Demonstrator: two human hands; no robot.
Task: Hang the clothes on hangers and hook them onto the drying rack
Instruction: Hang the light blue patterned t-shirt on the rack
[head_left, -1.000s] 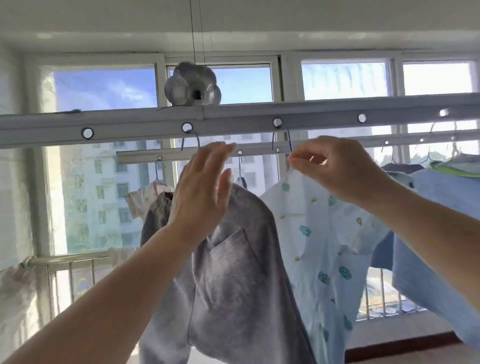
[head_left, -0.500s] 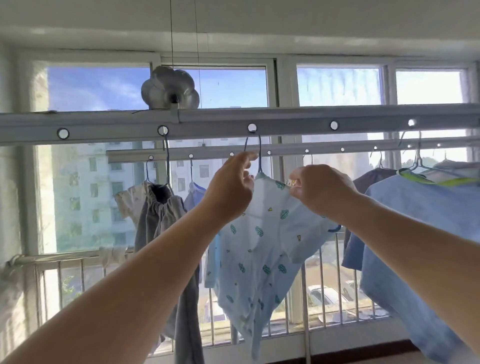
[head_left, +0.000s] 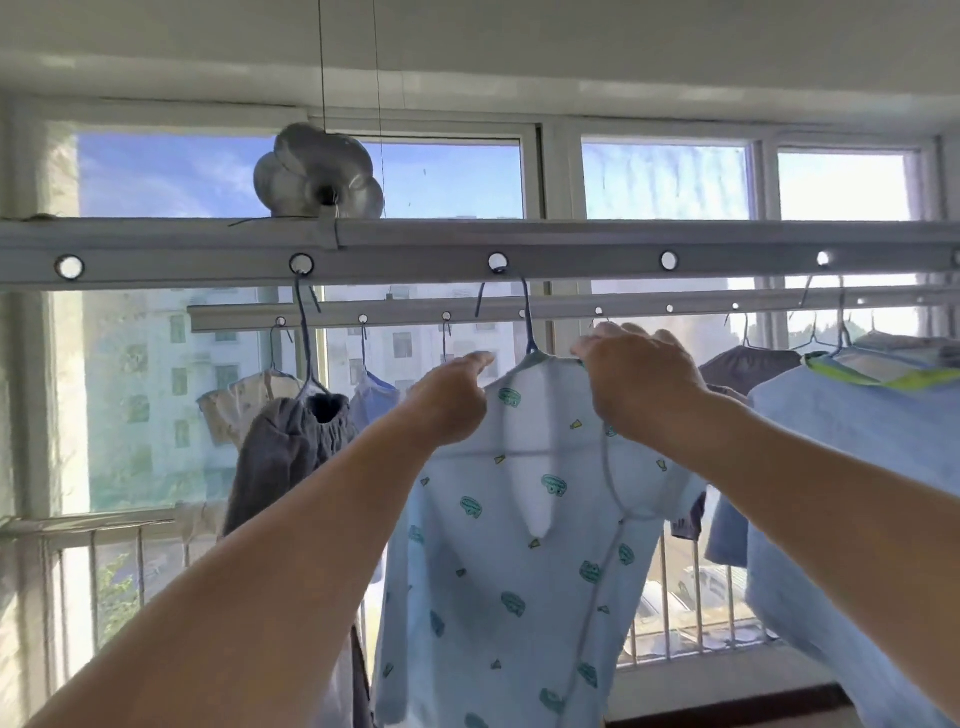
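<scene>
Both hands are raised to the shoulders of the light blue printed shirt; the left hand holds the left shoulder seam with curled fingers, and the right hand has its fingers bent over the collar at the right shoulder, gripping the cloth there. Between the two hands the blue hanger goes up; its hook sits in a round hole of the near rail of the drying rack, directly above the grip; the shirt hangs straight down below the hands.

To the left of the left hand grey trousers hang from another hanger, hooked in the next hole of the same rail; to the right of the right hand, a plain blue garment with a green-yellow hanger at its neck hangs close by.

Behind the hands, the far rail carries smaller pieces: a beige one, a blue one, and a dark one beyond the right hand; further behind them are the window and a metal railing.
</scene>
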